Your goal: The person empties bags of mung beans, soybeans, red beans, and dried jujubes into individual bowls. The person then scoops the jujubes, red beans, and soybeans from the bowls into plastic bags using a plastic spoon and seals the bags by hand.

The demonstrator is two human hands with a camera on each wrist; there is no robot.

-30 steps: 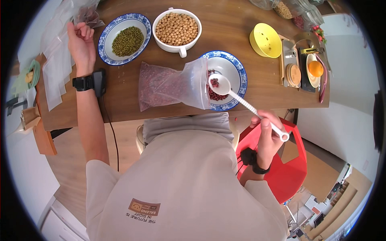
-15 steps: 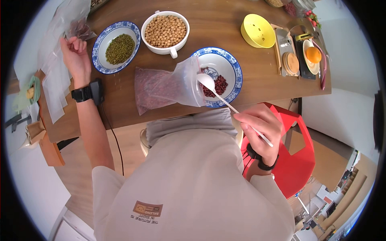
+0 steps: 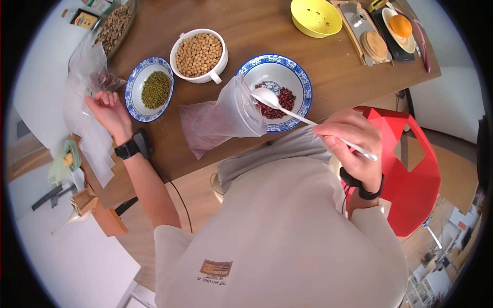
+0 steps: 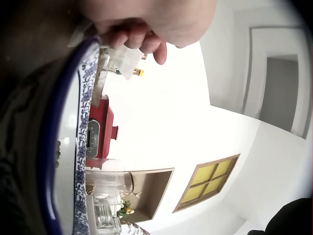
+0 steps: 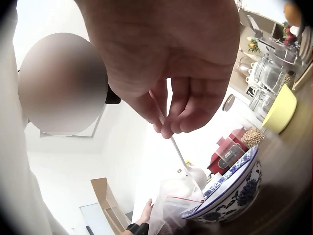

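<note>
My right hand (image 3: 354,138) pinches the ridged handle of a long white spoon (image 3: 267,96) between thumb and fingers. The spoon's head is at the mouth of a clear zip bag (image 3: 226,115) of dark red beans, which lies on its side. Its open end overlaps the rim of a blue-and-white bowl (image 3: 306,95), where a small heap of red beans (image 3: 285,102) lies. At the left, my left hand (image 3: 112,117) rests palm up, fingers loosely curled and holding nothing. Beside it stands a blue-patterned dish (image 3: 131,95) of green beans.
A white two-handled pot (image 3: 222,65) of chickpeas stands behind the bag. Farther right are a yellow bowl (image 3: 310,15) and an orange (image 3: 400,25) on a dish. Empty-looking plastic bags (image 3: 82,115) hang over the left edge. A red chair (image 3: 411,190) stands near my right arm.
The spoon, which held a few red beans over the bowl, tipped and has shifted to the bag's mouth. The head view has turned; my left hand stays by the green beans.
</note>
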